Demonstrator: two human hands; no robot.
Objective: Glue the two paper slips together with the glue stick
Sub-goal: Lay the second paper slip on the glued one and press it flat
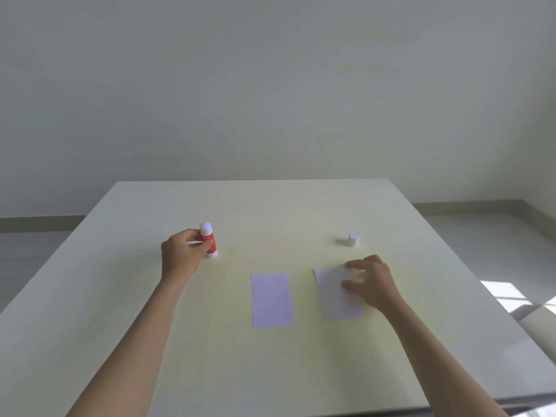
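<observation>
A red glue stick (209, 240) with a white top stands upright on the pale table (270, 206) at mid-left. My left hand (180, 254) pinches its red body between thumb and fingers. Two white paper slips lie flat side by side: the left slip (272, 300) is untouched, and the right slip (335, 294) lies under the fingertips of my right hand (371, 281), which rests spread on its upper right part. A small white cap (353, 239) stands alone behind the right slip.
The table's far edge meets a plain wall. Its right edge runs diagonally past a sunlit patch of floor (505, 293). The near edge is at the bottom right.
</observation>
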